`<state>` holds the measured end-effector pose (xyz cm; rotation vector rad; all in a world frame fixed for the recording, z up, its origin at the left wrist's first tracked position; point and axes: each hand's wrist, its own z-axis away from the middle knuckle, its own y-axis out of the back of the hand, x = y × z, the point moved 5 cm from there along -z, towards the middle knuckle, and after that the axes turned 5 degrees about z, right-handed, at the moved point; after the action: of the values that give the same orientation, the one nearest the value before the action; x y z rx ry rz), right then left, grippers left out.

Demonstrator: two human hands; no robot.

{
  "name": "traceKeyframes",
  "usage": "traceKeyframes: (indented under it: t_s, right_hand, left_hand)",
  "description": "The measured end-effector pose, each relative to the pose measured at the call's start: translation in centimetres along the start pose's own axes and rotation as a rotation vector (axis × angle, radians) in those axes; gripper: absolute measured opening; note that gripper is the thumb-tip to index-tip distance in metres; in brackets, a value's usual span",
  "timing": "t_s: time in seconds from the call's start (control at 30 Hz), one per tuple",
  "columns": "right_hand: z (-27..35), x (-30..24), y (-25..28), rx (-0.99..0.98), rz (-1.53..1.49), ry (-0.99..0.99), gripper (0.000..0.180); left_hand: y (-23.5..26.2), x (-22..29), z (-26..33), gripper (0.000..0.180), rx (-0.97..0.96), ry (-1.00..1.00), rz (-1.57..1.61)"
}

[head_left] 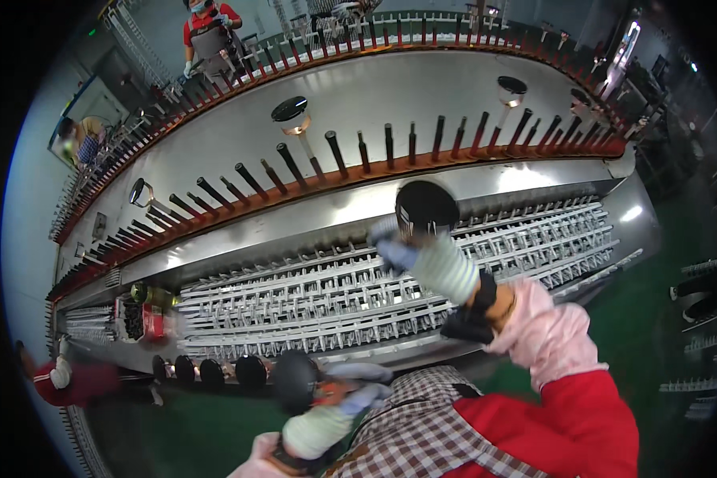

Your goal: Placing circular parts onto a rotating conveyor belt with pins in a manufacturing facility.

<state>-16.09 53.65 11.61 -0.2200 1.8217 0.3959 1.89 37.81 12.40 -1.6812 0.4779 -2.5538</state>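
Clamped in the gloved right hand (422,259) is a black disc (426,207), raised over the grey machine (358,95) with its flat face tilted toward the camera. The glove's fingers (396,255) wrap whatever lies under the disc, so I judge that it is carried by a short stem or handle that cannot be seen here. The hand hovers above the white wire rack (311,299) and just short of the orange rail (295,187). That rail carries a long row of dark pegs (334,153) standing up from it. A few pegs already wear similar round heads (289,109), which suggests why the disc is held stem-down and high: the rail sits beyond the rack, a reach away.

Down near the body, the left hand (338,402) closes on another black disc (295,381), thumb and fingers around something orange at its base. It is kept low against the checked apron (430,430), close to the row of spare discs (215,371) lined along the machine's near edge, likely so the supply stays within easy reach.

At far left sits a small red and dark box (143,319) on the machine's ledge. Across the machine another person in a red top (209,32) works at the far rail.
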Motion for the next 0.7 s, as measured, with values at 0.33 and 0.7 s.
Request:
traceKeyframes:
  t_s: [0.33,0.7]
  right_hand:
    - [13.6,16.0,-2.7,0.042,0.565,0.09,0.027]
    - [13.0,19.3,-1.2,-0.164,0.365,-0.348,0.027]
  left_hand:
    - [6.6,-15.6,-12.7,0.016,0.255,-0.895,-1.073]
    - [8.8,-19.4,-18.4,0.02,0.228,-0.19,-0.017]
